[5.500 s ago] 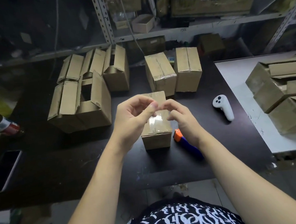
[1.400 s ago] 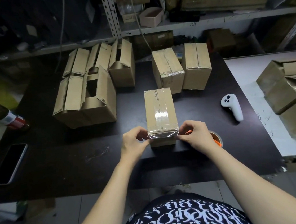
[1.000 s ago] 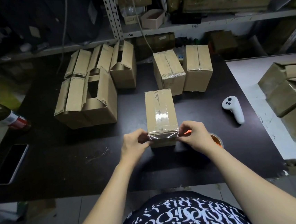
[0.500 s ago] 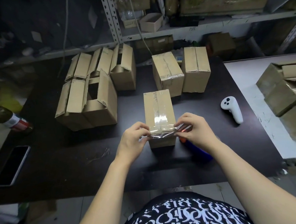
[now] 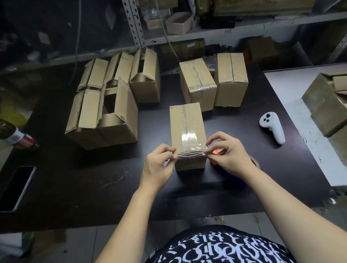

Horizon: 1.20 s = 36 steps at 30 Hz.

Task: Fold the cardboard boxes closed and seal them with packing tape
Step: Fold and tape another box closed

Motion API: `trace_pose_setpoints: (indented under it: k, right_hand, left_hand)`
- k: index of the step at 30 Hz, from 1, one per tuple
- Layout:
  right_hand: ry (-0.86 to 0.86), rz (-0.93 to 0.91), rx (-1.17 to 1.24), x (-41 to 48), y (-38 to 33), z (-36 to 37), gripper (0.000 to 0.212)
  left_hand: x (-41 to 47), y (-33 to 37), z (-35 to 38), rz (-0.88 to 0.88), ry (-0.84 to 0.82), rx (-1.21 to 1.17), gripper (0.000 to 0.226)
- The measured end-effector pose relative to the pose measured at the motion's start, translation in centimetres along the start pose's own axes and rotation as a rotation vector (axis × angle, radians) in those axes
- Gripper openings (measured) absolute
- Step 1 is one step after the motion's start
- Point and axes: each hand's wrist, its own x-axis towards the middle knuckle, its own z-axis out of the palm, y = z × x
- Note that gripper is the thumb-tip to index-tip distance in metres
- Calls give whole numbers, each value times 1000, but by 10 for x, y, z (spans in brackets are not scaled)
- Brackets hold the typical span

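Hands sit higher than before; left hand and right hand pinch ends of tape strip over box near edge.

On my feed the light seems to come from overhead. The box throws a faint shadow onto the black table on its camera side, and a white patch of glare sits on the tape along its top. Right of the box, the white table is the brightest area. Behind the box, the shelving is dim and murky. Far left of the box, the bottle looks soft, and straight edges lean and bow towards the frame borders.
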Motion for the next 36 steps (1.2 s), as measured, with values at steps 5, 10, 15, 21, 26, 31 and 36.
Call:
trace_pose_setpoints:
  k: [5,10,15,21,26,31,36]
  right_hand:
    - [-63,93,-4,9,-14,-5,16]
    - [56,69,-32,14,-16,7,26]
    - [34,71,30,16,-9,5,23]
    - [-46,59,27,18,-10,0,24]
    - [-116,92,24,22,-7,-4,31]
    - [-30,85,1,22,-2,-2,31]
    - [43,197,71,28,-4,1,32]
  left_hand:
    - [5,5,-5,-148,-37,-42,31]
    - [21,11,4,-215,22,-11,44]
    - [26,7,2,-143,-47,37,45]
    - [23,-5,2,-67,-115,53,34]
    - [24,-8,2,-99,-144,26,33]
    - [26,-7,-2,-133,-130,-36,25]
    - [30,-8,-5,-182,-78,-123,14]
